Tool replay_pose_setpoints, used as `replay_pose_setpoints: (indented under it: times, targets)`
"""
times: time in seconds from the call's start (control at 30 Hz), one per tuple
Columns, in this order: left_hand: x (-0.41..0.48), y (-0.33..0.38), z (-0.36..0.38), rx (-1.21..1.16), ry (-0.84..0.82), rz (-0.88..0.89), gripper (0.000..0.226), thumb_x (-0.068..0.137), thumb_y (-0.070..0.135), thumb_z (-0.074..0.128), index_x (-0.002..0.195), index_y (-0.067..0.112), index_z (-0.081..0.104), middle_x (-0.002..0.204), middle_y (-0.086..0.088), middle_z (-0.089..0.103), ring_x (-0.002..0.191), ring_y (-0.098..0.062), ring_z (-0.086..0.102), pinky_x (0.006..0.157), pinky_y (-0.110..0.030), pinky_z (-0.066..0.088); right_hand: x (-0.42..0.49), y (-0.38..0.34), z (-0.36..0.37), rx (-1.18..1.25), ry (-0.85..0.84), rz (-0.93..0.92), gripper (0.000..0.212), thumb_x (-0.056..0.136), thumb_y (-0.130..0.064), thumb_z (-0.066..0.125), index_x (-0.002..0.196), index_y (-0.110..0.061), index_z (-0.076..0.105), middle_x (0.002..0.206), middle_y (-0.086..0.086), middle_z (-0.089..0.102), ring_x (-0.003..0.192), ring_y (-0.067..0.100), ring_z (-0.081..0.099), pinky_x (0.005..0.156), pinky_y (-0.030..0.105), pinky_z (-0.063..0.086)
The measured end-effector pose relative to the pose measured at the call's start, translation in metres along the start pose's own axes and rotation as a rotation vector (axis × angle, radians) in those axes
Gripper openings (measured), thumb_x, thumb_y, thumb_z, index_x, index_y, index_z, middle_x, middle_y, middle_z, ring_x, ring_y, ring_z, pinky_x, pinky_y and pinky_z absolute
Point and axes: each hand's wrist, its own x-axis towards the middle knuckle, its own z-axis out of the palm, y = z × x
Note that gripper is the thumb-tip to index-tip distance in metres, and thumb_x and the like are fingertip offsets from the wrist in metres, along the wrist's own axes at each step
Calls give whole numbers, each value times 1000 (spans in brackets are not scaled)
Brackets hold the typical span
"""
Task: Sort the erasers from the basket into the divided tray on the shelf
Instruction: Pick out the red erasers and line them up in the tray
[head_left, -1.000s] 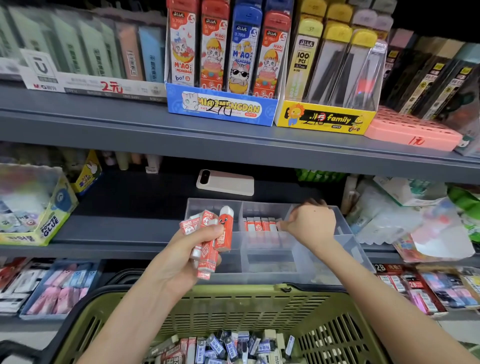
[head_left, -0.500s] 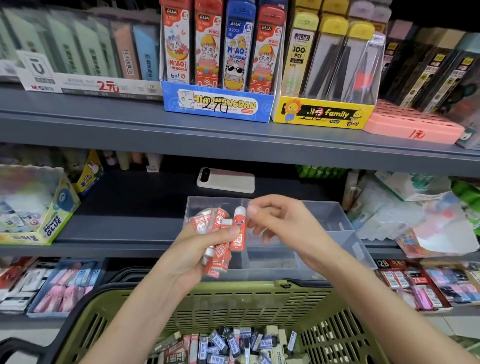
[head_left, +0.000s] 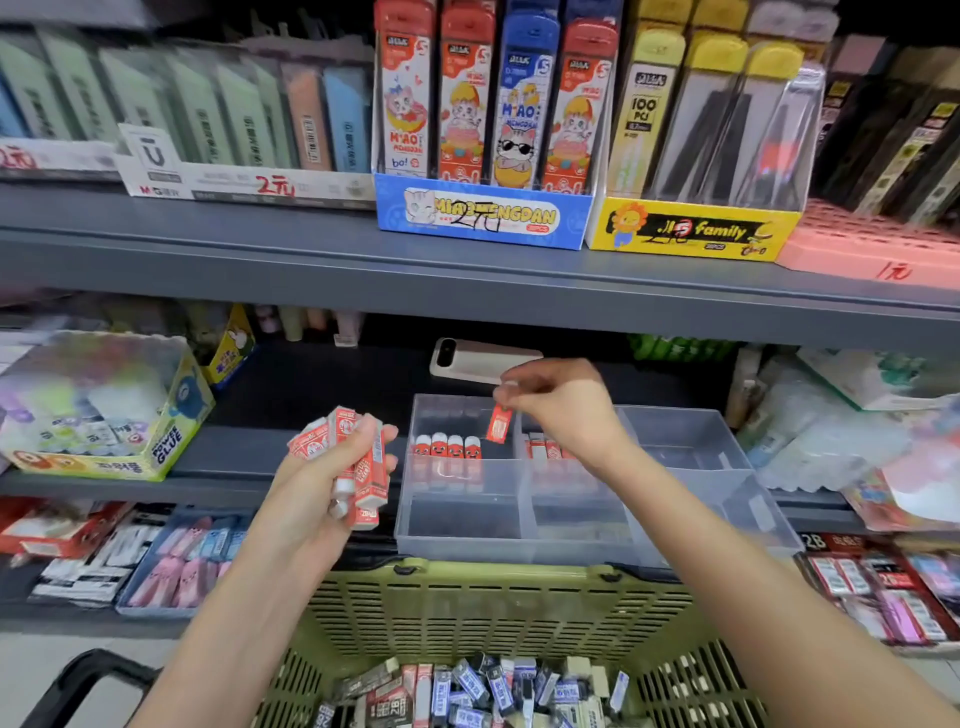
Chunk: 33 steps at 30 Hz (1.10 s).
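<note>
Off comes the right hand (head_left: 556, 410) from the bundle it was touching half a second ago. It now sits out at three o'clock of the left hand (head_left: 322, 478), over the divided tray (head_left: 467, 543), with one red eraser (head_left: 500, 425) dangling from its pinching fingers (head_left: 511, 397).

That eraser hangs nearly upright above the back-left compartment, towards its three o'clock edge, just beside the row of four red-faced erasers (head_left: 447, 447) already standing there. A second batch of red erasers (head_left: 540, 448) lies in the next compartment along, partly behind the wrist.

At nine o'clock of the tray, the left hand's fingers are wrapped round the bundle of red erasers (head_left: 358, 457). Down at six o'clock, the green basket (head_left: 493, 608) holds a big heap of blue, grey and red erasers (head_left: 467, 691), so I'd say the sort is in its early stages.

Step in hand: placing this single piece. Next, I reckon, it wants lowering into the gap at the row's three o'clock end, kept upright, then releasing without knocking the neighbours.
</note>
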Motion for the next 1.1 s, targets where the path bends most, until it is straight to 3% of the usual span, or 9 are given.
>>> replay_pose_setpoints:
  times: [0.17,0.37,0.5,0.63,0.77,0.83,0.93,1.0,1.1]
  targets:
    - [1,-5,-10,37,-7,-7,24,58,34,75,77,19,75,87,-4,75,65,-11,70,47,-22,51,17,0,18,-707,-181,-68,17,75,-40,71,78,-29,58,88,-6,66,85,17,60,67,22,38]
    - [-1,-9,-8,40,-8,-31,43,54,34,76,93,16,69,88,-3,75,66,-11,70,48,-22,52,12,10,18,-748,-188,-92,15,75,-43,70,74,-29,66,92,-9,68,94,14,58,70,24,41]
    - [-2,-8,-5,20,-19,-58,46,59,29,75,101,13,65,89,-4,75,66,-12,71,49,-22,52,13,8,17,-1113,-165,-301,19,82,-37,58,85,-26,72,88,-7,69,103,15,46,72,24,43]
    - [-2,-6,-1,18,-43,-62,44,62,28,75,102,13,66,89,-4,75,68,-12,71,50,-22,53,15,4,25,-1323,-215,-403,9,78,-14,58,75,-20,64,75,-4,60,104,19,45,52,21,18]
    - [-2,-3,3,19,-80,-59,45,60,30,75,101,12,66,91,-5,75,67,-11,70,52,-22,53,8,3,22,-1098,-154,-353,17,87,-27,56,91,-26,72,98,-7,69,105,18,48,75,24,43]
    - [-3,-2,4,29,-103,-67,46,58,31,75,99,12,68,91,-6,75,66,-12,70,52,-22,53,-3,-7,18,-667,-153,-294,19,90,-35,56,90,-25,73,94,-12,70,98,11,56,78,23,46]
    - [-5,-2,7,59,-168,-64,29,58,34,74,81,17,76,82,-6,74,62,-12,69,50,-22,52,-28,-31,18,27,-448,-192,10,89,-28,62,86,-30,71,80,-22,70,77,-10,60,66,5,44]
    - [-7,-2,12,53,-224,-58,22,60,36,73,74,21,78,74,-4,72,59,-12,67,51,-22,53,-39,-37,22,84,-573,-184,7,86,-28,66,88,-30,72,85,-11,72,78,-4,62,72,14,49]
    - [-8,-2,18,17,-265,-44,25,61,38,74,77,20,78,74,-4,71,58,-11,65,50,-21,52,-45,-41,27,123,-533,-167,11,82,-23,70,90,-15,72,85,12,71,76,18,55,77,42,47]
